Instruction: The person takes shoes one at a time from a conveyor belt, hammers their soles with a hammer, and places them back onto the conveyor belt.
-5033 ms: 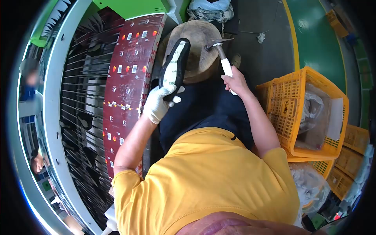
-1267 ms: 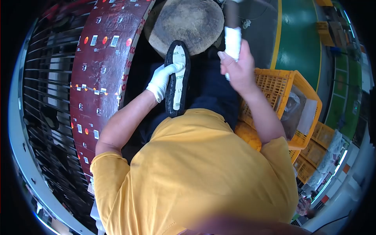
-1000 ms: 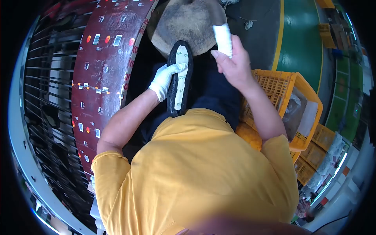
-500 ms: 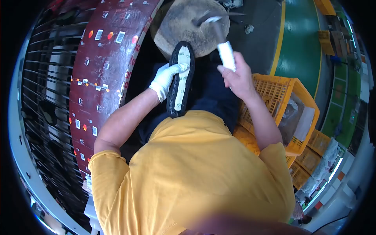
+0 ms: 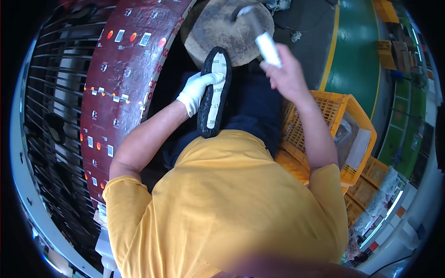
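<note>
My left hand (image 5: 193, 94), in a white glove, is wrapped round the middle of a black shoe (image 5: 215, 99). The shoe's underside faces up and shows a white lettered board framed by a dark rim. Its far end reaches the near edge of a round wooden block (image 5: 218, 34). Bare and closed, my right hand (image 5: 289, 76) grips a hammer (image 5: 267, 48) by its white-wrapped handle. The blurred hammer head is above the far part of the block, apart from the shoe.
A dark red covered surface (image 5: 123, 69) with printed labels curves along my left, beside a rack of dark bars (image 5: 58, 125). At my right stands a yellow plastic crate (image 5: 350, 104) with a clear bag inside. Beyond it runs a green floor strip (image 5: 354, 51) edged in yellow.
My right hand and the hammer have moved up and slightly right, farther from my body. My left hand and the shoe have hardly moved.
</note>
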`<state>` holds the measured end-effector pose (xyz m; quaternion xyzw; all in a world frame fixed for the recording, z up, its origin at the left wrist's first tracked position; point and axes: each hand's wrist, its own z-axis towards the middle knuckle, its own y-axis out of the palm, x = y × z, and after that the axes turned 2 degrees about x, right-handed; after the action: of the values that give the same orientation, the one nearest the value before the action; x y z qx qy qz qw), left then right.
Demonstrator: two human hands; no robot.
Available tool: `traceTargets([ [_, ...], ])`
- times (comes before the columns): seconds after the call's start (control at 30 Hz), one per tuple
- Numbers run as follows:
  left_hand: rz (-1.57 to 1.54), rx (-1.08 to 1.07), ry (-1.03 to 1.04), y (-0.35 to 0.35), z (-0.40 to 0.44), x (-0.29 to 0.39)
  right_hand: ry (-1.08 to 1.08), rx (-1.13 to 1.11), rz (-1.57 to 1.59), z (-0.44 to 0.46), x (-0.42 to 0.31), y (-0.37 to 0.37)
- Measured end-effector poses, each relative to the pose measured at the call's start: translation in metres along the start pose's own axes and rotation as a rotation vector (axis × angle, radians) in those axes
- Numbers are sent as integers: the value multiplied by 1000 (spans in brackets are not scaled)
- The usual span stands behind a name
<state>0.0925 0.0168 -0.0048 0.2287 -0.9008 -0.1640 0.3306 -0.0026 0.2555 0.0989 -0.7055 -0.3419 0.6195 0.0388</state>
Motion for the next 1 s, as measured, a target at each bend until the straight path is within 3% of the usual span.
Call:
traceTargets([
  [0.07,3,-17,23,-1,2,-2,-213,198,198,4,-3,9],
  [0.1,5,-14,4,-2,5,-2,-211,291,288,5,18,28],
  [0.13,1,-12,4,-3,4,-2,-177,250,235,2,46,39],
  [0.2,-12,-33,-21,-4,3,-1,-20,-196,-414,1,51,26],
  [0.23,-5,-16,-31,-6,5,-6,146,-123,-222,-5,17,18],
  [0.27,-1,-1,-27,-7,10,-7,-38,-16,-235,-6,5,0],
  [0.37,-32,5,-16,0,1,-3,-279,228,342,-23,-43,-34],
  [0.43,-51,13,-32,0,0,0,-517,364,401,-31,-77,-58],
  [0.53,-24,-8,-33,-3,4,0,-608,727,510,-18,-64,-38],
  [0.6,-24,-2,-46,-3,6,0,-671,423,436,-10,15,12],
  [0.67,-13,-19,15,-2,7,-3,-275,-26,-524,-23,64,29],
  [0.73,-18,10,17,-2,5,-5,-49,161,40,-26,15,3],
  [0.77,-25,7,5,-2,3,-4,-96,205,363,-22,-7,-25],
  [0.9,-12,-12,1,-3,7,-4,-533,606,440,-19,-81,-70],
  [0.97,-11,-10,9,-3,8,-4,-647,687,633,-11,-72,-58],
  [1.0,-6,-9,13,-3,8,-4,-634,659,447,-8,-38,-40],
])
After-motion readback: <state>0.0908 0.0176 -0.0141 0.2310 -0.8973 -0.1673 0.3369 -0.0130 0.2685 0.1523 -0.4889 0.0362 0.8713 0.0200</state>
